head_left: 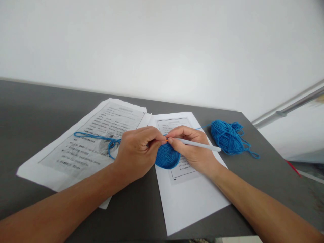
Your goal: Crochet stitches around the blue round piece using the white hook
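Observation:
A round blue crochet piece (167, 157) hangs below my fingertips, its stitches running in rings. My left hand (138, 152) pinches its top edge between thumb and fingers. In my right hand (193, 145) is a crochet hook with a pale grey handle (199, 144) that points out to the right. A small orange bit (166, 140) shows where the fingertips of both hands meet; whether it is the hook's tip or a marker I cannot tell. Loose blue yarn (97, 135) trails left from behind my left hand.
A ball of blue yarn (227, 137) lies on the dark grey table (255, 182) at the right, a strand running toward my hands. Printed sheets (76, 152) lie at the left, and another sheet (193, 206) lies under my hands. Behind stands a white wall (162, 50).

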Tool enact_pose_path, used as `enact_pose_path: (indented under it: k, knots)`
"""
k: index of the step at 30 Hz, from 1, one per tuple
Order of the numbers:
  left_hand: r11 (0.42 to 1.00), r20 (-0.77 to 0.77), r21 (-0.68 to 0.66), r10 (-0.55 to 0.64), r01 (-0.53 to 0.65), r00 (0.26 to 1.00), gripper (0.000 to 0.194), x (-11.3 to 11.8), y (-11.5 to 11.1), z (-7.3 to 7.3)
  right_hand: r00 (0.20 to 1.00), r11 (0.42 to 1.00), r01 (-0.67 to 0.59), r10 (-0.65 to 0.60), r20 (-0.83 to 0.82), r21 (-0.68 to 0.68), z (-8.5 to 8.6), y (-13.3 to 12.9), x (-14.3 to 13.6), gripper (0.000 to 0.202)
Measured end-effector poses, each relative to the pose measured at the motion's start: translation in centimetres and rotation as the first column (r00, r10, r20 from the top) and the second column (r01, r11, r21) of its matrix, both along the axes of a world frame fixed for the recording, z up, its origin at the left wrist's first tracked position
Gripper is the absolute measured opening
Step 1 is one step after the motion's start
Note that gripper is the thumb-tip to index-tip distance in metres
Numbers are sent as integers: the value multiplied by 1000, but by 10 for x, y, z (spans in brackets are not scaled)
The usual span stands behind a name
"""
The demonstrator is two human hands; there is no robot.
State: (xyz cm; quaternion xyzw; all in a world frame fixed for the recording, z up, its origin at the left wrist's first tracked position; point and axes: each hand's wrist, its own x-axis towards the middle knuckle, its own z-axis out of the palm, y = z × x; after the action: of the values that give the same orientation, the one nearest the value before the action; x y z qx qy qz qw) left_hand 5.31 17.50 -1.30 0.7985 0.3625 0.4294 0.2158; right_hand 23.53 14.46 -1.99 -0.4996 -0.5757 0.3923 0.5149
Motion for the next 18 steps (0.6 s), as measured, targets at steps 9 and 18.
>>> enact_pose_path:
  k: [9,18]
  knots:
    - [997,-38,80,12,-9,999,23,-1,0,-1,992,992,122,-122,16,13,-4,-4,-8,15]
    - [982,110,-177,80,-60,991,12,5,1,7,975,978,125,-152,163,166,-6,-7,-5,6]
